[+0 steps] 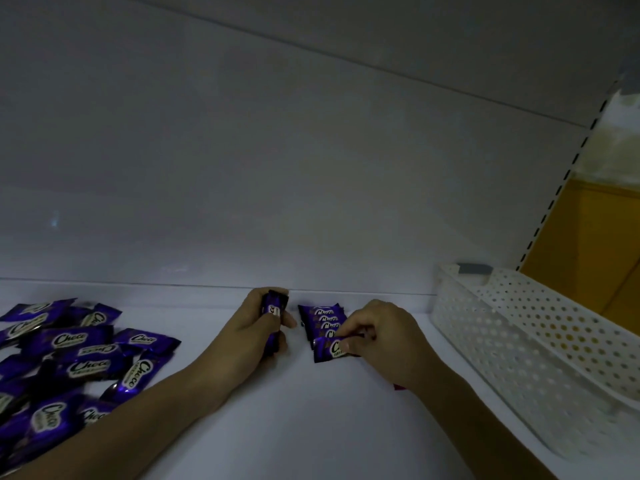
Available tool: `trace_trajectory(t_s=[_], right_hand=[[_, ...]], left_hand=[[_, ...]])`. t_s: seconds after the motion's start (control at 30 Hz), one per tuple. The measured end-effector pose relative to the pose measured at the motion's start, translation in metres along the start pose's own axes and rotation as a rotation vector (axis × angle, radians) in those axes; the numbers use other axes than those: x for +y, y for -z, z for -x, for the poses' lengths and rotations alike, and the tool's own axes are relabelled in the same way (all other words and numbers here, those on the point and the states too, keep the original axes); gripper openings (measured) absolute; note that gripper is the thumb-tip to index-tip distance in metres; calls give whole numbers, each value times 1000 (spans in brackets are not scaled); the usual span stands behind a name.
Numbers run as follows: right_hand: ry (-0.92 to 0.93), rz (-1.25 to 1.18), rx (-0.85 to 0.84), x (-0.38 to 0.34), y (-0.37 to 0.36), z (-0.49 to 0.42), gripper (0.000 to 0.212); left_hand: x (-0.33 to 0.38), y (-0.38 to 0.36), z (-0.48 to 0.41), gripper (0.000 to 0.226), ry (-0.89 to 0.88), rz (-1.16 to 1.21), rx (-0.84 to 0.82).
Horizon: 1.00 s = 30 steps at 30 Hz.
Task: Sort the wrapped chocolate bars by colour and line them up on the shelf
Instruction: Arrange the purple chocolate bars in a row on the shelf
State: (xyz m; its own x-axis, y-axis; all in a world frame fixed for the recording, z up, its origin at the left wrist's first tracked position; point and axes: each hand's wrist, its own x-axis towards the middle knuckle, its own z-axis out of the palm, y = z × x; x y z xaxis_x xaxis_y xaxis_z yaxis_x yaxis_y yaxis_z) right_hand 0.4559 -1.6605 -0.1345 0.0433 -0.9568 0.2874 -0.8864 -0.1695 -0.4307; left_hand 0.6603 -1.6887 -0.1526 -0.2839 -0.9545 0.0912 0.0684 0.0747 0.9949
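The left hand (254, 327) clamps a purple bar (273, 317); the right hand (384, 336) pinches another bar (334, 348) at the row (322, 318) on the shelf (311, 427).

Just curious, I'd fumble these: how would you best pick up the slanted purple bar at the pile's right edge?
From above, pinch the slanted bar across its long edges at mid-length: it lies flat and uncovered, while neighbouring bars crowd its left side.

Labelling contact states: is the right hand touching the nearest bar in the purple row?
Touching. Head view: the right hand pinches the nearest bar of the purple row, fingers curled over its wrapper edge.
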Motion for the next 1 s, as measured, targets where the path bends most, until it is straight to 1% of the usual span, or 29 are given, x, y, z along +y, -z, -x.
trace_trajectory(t_s=[0.13,0.2,0.27,0.37,0.47,0.6,0.67,0.7,0.73,0.77,0.8,0.83,0.87,0.93,1.0], right_hand=[[4,19,28,-2,-4,0,19],[-16,33,31,-3,-5,0,20],[-31,73,35,-3,-5,1,26],[-60,131,36,-4,-4,3,34],[-75,136,34,-4,-4,4,33],[-97,134,1,-6,-4,6,31],[-89,142,38,-10,-3,6,24],[-81,88,82,-12,-2,6,16],[-78,-46,118,-16,-1,5,12],[-87,-229,115,-22,0,5,16],[-95,-417,75,-28,1,6,22],[-104,-554,19,-33,1,6,24],[-117,-642,-35,-37,1,7,21],[-151,-743,-123,-44,1,10,13],[-177,-784,-148,-44,2,10,5]], left_hand=[[0,1,3,34,-42,84,-53],[1,0,4,28,-52,79,-60],[0,0,4,20,-58,59,-55],[-1,-1,3,15,-62,59,-26],[0,-1,3,13,-75,47,-22],[2,-1,5,17,-132,-68,-62],[2,-2,6,17,-153,-69,-71],[3,-2,7,19,-159,-58,-73],[4,-2,7,23,-164,-51,-71],[5,-2,7,26,-168,-51,-68],[5,-2,7,29,-172,-52,-62],[5,-1,8,30,-176,-54,-58],[6,-1,8,31,-178,-60,-54],[6,-1,9,31,-181,-82,-48],[5,-2,9,29,-176,-72,-26]])
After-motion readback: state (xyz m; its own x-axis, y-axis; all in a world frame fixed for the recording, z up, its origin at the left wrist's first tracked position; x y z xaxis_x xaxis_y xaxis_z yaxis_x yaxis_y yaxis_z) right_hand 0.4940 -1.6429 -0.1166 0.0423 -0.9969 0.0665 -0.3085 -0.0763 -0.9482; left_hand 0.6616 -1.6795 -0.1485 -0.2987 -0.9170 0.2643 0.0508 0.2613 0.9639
